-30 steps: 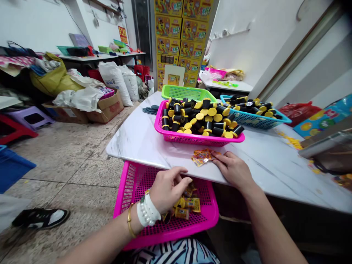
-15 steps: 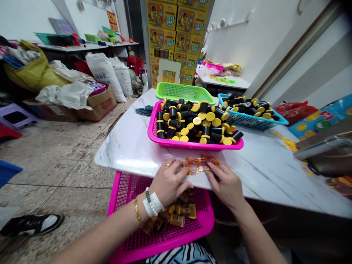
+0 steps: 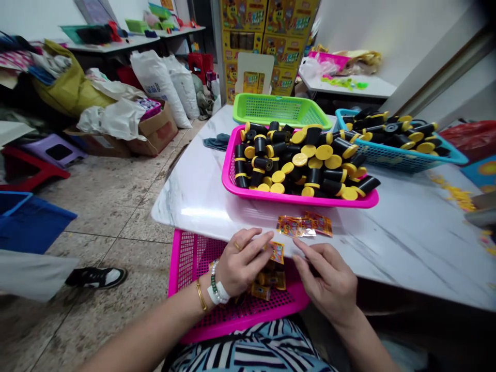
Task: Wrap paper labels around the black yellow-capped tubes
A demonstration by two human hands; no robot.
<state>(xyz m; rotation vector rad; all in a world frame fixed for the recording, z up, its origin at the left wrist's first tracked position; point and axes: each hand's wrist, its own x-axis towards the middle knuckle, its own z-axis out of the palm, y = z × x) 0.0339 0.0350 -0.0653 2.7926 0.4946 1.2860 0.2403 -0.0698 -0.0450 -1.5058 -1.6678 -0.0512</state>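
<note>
At the table's front edge, my left hand [image 3: 245, 261] pinches a small orange printed packet [image 3: 277, 252], its thumb mostly hidden. My right hand [image 3: 329, 276] is just to the right, index finger and thumb apart, with nothing seen between them. A few more orange packets [image 3: 304, 226] lie overlapping on the marble-patterned table [image 3: 197, 206], beyond my fingertips. Under the edge, a pink basket [image 3: 217, 328] by my lap holds several wrapped orange pieces [image 3: 261, 291], partly covered by my left hand. Behind the packets, another pink basket [image 3: 298, 199] is heaped with black cylinders with yellow caps [image 3: 313, 175].
A light green basket [image 3: 279, 109] and a blue basket [image 3: 403, 155] of similar cylinders stand farther back. Yellow bits [image 3: 455, 194] lie at the right. Stacked yellow cartons [image 3: 282, 49] rise behind the table. On the left floor are white sacks [image 3: 157, 85] and a person's shoe [image 3: 96, 277].
My left hand has drawn one packet off the group toward the table edge. My right hand has come away from the packets, toward me. The view has shifted, and the person's shoe shows farther right.
</note>
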